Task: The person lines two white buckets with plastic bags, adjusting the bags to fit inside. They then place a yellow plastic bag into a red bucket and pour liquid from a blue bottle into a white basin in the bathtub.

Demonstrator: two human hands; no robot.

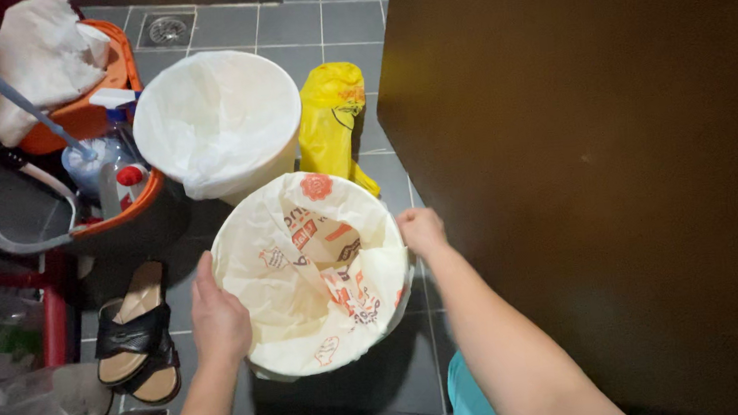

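A round bin (261, 350) stands on the dark tiled floor, lined with a cream plastic bag (316, 265) printed in orange. My left hand (218, 317) grips the bag's edge at the bin's left rim. At the right rim, my right hand (421, 230) pinches the bag's edge. Behind it stands a second round bin (219, 123) lined with a plain white bag.
A yellow bag (330, 117) lies crumpled between the bins and a dark brown door (597, 170) on the right. At left, an orange bucket (131, 77) holds a cloth, a brush and spray bottles. A black sandal (136, 339) and a floor drain (167, 29) are nearby.
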